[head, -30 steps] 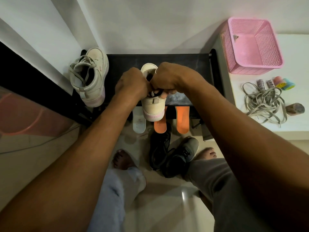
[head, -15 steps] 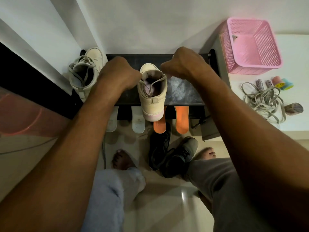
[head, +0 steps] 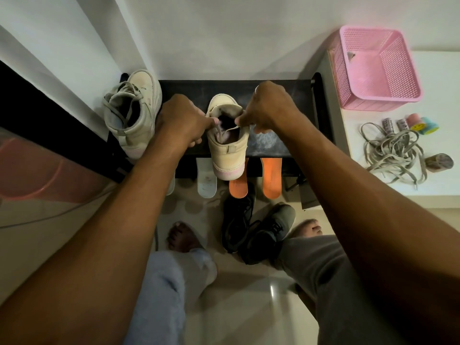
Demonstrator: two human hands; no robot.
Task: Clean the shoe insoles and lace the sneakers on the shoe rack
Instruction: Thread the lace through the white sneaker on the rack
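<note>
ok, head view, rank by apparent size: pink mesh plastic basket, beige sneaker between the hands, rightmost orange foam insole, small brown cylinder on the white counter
1. pink mesh plastic basket
2. beige sneaker
3. rightmost orange insole, top end hidden under the black rack
4. small brown cylinder

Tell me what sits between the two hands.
In the head view, a beige sneaker sits between the left hand and right hand, both pinching its lace.
</note>
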